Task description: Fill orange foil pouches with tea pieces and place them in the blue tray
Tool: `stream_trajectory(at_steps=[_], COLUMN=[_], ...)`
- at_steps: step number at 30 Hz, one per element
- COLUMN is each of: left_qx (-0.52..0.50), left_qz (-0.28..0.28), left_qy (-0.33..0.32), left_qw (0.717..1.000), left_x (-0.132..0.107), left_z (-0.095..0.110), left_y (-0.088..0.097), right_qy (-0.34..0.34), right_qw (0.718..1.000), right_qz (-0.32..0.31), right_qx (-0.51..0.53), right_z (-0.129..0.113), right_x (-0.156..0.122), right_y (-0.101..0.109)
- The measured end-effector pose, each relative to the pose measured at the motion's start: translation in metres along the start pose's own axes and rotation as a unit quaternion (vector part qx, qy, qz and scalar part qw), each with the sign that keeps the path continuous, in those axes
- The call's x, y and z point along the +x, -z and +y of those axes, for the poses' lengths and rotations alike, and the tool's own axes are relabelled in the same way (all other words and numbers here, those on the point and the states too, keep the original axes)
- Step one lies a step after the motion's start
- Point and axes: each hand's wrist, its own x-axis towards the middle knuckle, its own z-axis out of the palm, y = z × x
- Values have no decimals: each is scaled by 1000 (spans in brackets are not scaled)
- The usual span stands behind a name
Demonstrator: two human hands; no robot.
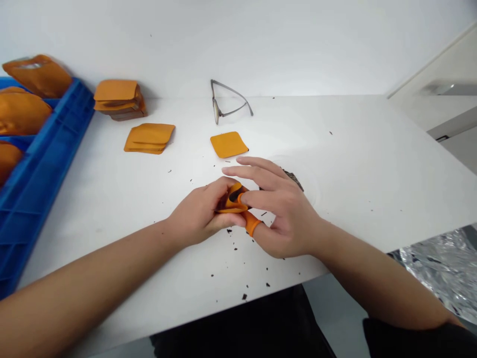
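Note:
My left hand [203, 209] is wrapped round a small orange pouch [233, 205], whose mouth gapes upward. A dark piece [235, 195] shows in the mouth. My right hand [285, 211] wears orange finger cots on thumb and index finger. Its index fingertip is at the pouch's mouth beside the dark piece, and the thumb presses along the outside; the other fingers stretch out. Behind the right hand lies a dark, flaky clump [294, 179], partly hidden, on what seems a clear dish. A flat orange packet [229, 144] lies just beyond my hands.
Dark crumbs [245, 297] are scattered over the white table [357, 149]. Folded glasses [231, 107] lie near the wall. On the left are a small pile of orange packets [149, 138], a taller stack [118, 99] and a blue crate [48, 164] with orange pouches. Crinkled silvery film [443, 268] hangs lower right.

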Motion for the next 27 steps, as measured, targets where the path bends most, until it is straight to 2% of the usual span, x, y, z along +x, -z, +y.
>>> stream_trajectory(at_steps=[6, 10, 13, 16, 20, 27], left_qx=[-64, -89, -116, -129, -94, -54], left_qz=[-24, -32, -51, -46, -18, 12], left_qy=[-33, -36, -26, -43, -43, -52], left_qw=[997, 995, 992, 990, 995, 997], left_x=[-1, -1, -1, -1, -1, 2], left_z=[-8, -12, -13, -11, -7, 1], left_y=[-2, -3, -4, -5, -5, -5], right_qy=[-19, -74, -77, -51, -22, 8], right_qw=[996, 983, 975, 977, 984, 996], right_qz=[45, 3, -47, -88, -110, -56], right_qx=[79, 167, 202, 189, 141, 73], right_z=[-3, -3, -2, -2, -4, -2], right_x=[1, 1, 1, 2, 2, -2], right_y=[-8, -8, -3, 1, 3, -3])
